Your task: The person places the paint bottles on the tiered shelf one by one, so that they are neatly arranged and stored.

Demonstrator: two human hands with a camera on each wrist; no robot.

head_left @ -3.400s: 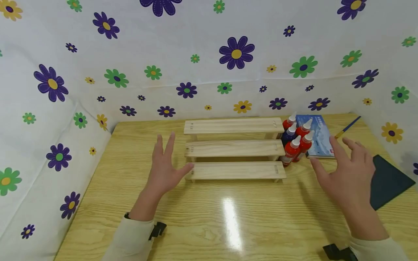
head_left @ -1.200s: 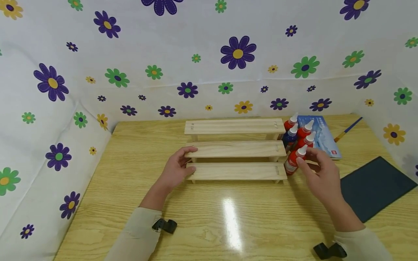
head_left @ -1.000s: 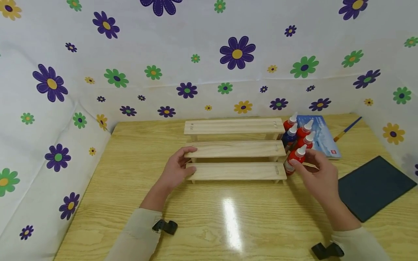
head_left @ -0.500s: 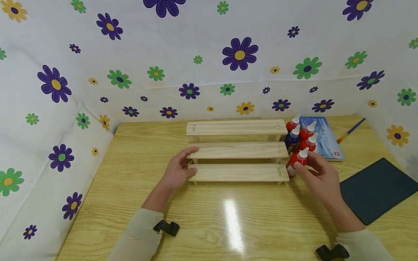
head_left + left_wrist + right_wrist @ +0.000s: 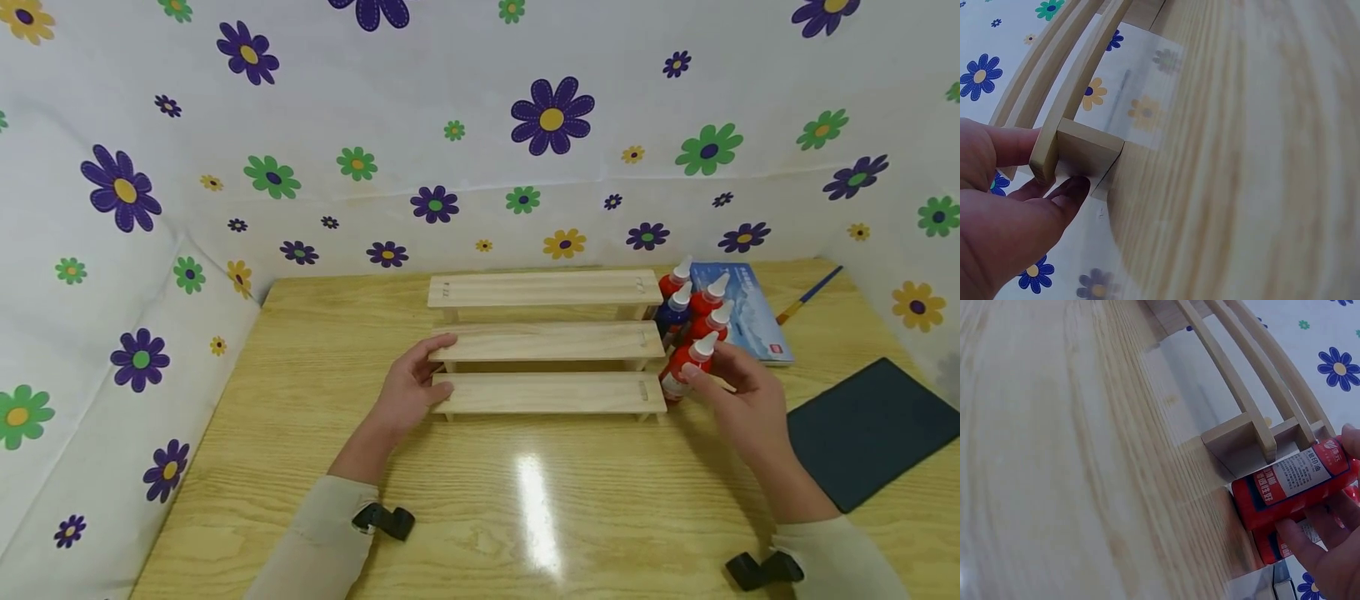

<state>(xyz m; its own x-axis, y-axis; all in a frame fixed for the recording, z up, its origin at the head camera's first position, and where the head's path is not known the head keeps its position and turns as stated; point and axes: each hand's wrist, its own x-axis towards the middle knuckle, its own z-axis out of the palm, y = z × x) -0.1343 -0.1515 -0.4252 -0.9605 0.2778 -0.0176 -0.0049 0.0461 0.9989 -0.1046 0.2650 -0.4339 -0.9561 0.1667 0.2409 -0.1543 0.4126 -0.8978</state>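
A three-step pale wooden rack (image 5: 543, 393) stands on the table. My left hand (image 5: 405, 392) grips its left end, thumb at the lowest step and fingers at the middle one; the left wrist view shows the thumb against a wooden support (image 5: 1088, 150). At the rack's right end, my right hand (image 5: 750, 404) holds a red squeeze bottle (image 5: 678, 368) with a white nozzle cap, slightly tilted. Its printed label (image 5: 1297, 478) shows in the right wrist view, with the bottle right beside the rack's end. Behind it stand several more bottles, one dark blue (image 5: 672, 317), the others red.
A blue-covered book (image 5: 750, 312) lies behind the bottles, and a paintbrush (image 5: 810, 293) with a blue handle lies farther right. A dark flat mat (image 5: 877, 433) lies at the right. White flowered cloth (image 5: 480, 100) closes off the back and sides.
Both hands were spread and apart from everything 3.4 seconds ago. The left has come to the rack's end; the right has taken the front red bottle, now a little nearer me. Since then little moves.
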